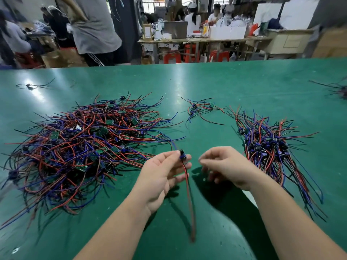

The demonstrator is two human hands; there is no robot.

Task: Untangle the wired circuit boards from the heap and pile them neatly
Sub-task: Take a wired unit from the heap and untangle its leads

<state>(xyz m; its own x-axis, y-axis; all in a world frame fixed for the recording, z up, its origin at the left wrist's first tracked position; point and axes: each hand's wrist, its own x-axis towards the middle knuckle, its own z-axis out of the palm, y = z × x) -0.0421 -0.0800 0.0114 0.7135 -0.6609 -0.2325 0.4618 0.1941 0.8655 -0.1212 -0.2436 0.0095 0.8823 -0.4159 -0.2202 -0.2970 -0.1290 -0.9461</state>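
Observation:
A big tangled heap point(82, 145) of small green circuit boards with red, blue and black wires lies on the left of the green table point(216, 87). A tidier pile point(270, 149) of the same boards lies on the right, wires running toward me. My left hand point(163, 171) pinches one small board point(181, 155) above the table; its red and black wires hang down toward me, and its blue and red wires trail back to the heap. My right hand point(225, 166) hovers just right of it, fingers loosely curled, holding nothing.
A small loose cluster of boards point(201, 108) lies at the middle back. A single stray wired piece point(31, 86) lies far left, and more wires point(338, 90) at the right edge. Beyond the table, people stand and sit among boxes, benches and red stools.

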